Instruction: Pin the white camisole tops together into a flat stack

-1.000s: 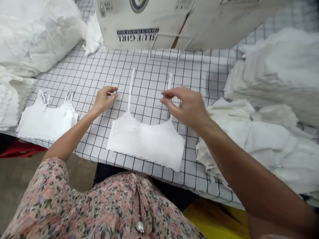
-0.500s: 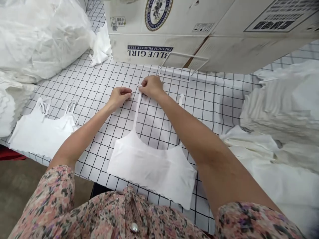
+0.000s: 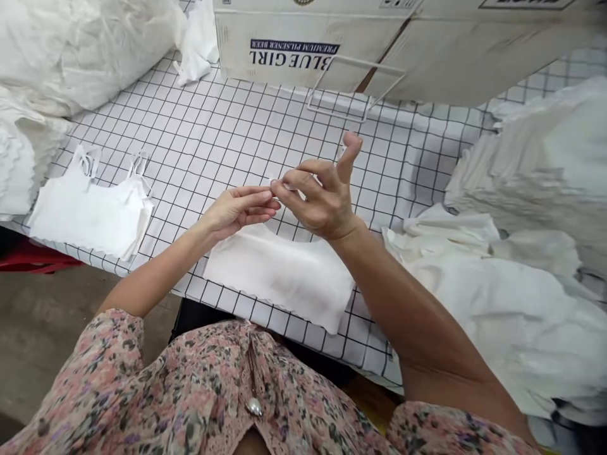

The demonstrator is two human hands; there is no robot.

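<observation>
Left hand (image 3: pixel 232 212), right hand (image 3: pixel 322 199) both pinching strap (image 3: pixel 274 179) by bra's (image 3: pixel 279 272) far edge; bra lies flat, likely freeing both hands.

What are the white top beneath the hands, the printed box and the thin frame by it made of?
White top: soft, matte fabric, probably knit, lying thin with a wavy hem. Printed box: likely cardboard with a dull finish, judging by its flat panels and brown seam. Thin frame: perhaps white-coated metal wire, being slender with straight sides, though plastic is possible.
</observation>
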